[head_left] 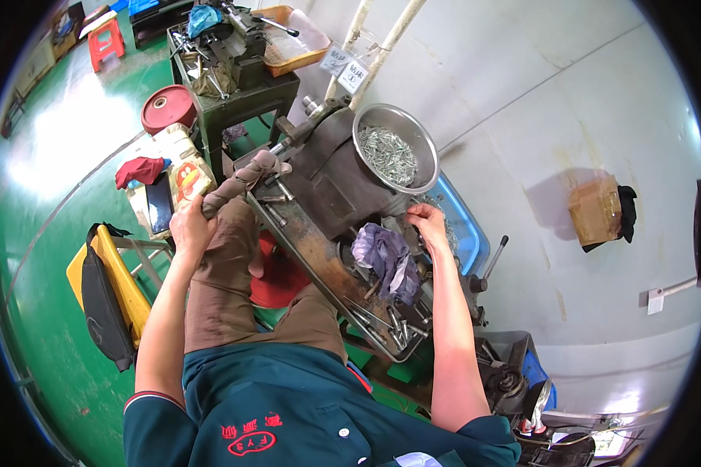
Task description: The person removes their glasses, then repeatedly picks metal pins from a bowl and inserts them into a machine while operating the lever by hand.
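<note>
The steel bowl (pixel 418 132) held slender, shiny pins (pixel 385 156); a smooth blue tray (pixel 469 233) lay beside it. The left hand (pixel 193 231) gripped the cloth-wrapped handle's (pixel 237 185) near end. Just below the bowl, the right hand (pixel 428 224) had bunched fingers; whether they pinched anything, I couldn't tell.

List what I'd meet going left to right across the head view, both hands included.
Yellow stool seat, your left hand, the grey-brown wrapped handle it grips, two white rectangular tags, your right hand, slim metal lever with a black knob, brown cardboard box.
</note>
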Tool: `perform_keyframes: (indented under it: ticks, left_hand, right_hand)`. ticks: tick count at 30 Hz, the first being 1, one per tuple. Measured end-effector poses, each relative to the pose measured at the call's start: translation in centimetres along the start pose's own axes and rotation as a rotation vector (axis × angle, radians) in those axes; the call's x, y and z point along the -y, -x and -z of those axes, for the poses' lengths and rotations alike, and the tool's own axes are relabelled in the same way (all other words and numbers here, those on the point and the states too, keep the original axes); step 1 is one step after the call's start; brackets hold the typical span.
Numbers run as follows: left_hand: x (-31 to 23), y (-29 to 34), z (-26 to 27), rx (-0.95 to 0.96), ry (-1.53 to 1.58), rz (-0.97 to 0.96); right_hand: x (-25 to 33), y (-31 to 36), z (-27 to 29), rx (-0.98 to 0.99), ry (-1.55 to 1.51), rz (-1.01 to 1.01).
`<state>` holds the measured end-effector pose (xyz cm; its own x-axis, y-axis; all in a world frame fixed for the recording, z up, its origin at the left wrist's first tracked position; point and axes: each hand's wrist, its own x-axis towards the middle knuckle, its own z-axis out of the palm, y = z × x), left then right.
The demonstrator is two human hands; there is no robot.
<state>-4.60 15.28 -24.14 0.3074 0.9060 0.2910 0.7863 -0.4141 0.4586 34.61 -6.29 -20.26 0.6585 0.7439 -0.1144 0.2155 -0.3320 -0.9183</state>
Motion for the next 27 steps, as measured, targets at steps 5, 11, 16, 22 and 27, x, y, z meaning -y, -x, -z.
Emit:
perform_keyframes:
  ticks: [5, 11, 16, 22, 27]
  left_hand:
    - [-0.51, -0.14, 0.29, 0.014, -0.021, -0.002]
    - [-0.64, -0.13, 0.46, 0.010, 0.010, 0.014]
    - [-0.74, -0.10, 0.60, 0.005, 0.030, 0.004]
    - [-0.67, -0.05, 0.65, 0.011, 0.034, 0.011]
    - [-0.76, -0.03, 0.61, 0.006, 0.035, 0.009]
  right_hand:
    - [-0.32, -0.04, 0.27, -0.008, 0.000, -0.004]
    - [-0.26, 0.00, 0.30, 0.025, -0.006, -0.008]
    - [-0.40, -0.03, 0.28, 0.029, -0.032, -0.008]
    - [0.05, 0.16, 0.02, 0.034, -0.116, -0.003]
    - [-0.22, -0.13, -0.02, 0.008, -0.076, 0.029]
